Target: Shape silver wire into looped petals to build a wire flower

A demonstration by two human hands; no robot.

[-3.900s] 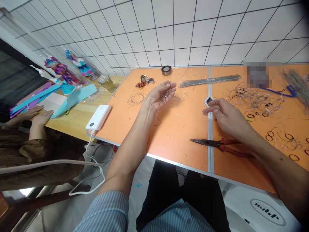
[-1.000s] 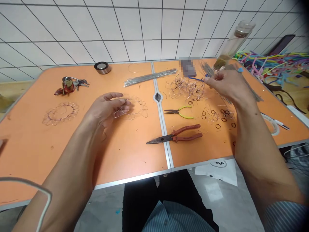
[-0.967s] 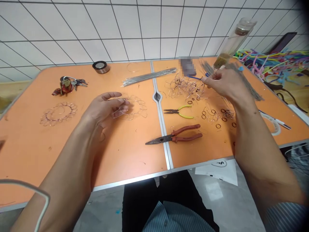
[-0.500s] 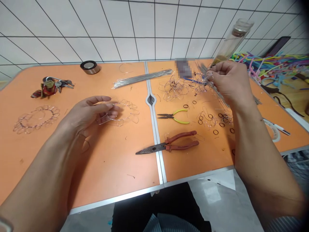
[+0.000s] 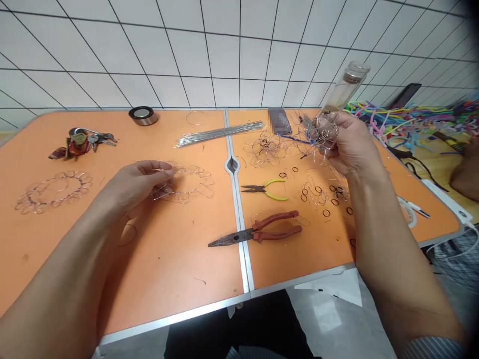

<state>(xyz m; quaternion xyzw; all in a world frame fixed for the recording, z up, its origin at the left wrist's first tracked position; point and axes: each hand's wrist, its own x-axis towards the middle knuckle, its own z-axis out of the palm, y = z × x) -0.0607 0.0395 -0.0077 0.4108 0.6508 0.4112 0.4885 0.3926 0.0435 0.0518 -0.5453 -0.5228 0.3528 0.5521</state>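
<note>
Over the left half of the orange table, my left hand pinches the edge of a looped wire ring. My right hand is closed on a tangle of thin wire at the back right, beside a clear glass bottle. Another wire tangle lies to its left. A similar wire ring rests at the far left. Between my hands are yellow-handled pliers and, nearer me, red-handled pliers.
A bundle of straight wires crosses the table seam at the back. Keys and a tape roll sit back left. Small black rings are scattered right. Colourful stems and another person's arm are at the far right.
My right hand has shifted left and turned, and the wire tangle now shows more in front of its fingers. My left hand still holds the ring. The view has tilted slightly up.
</note>
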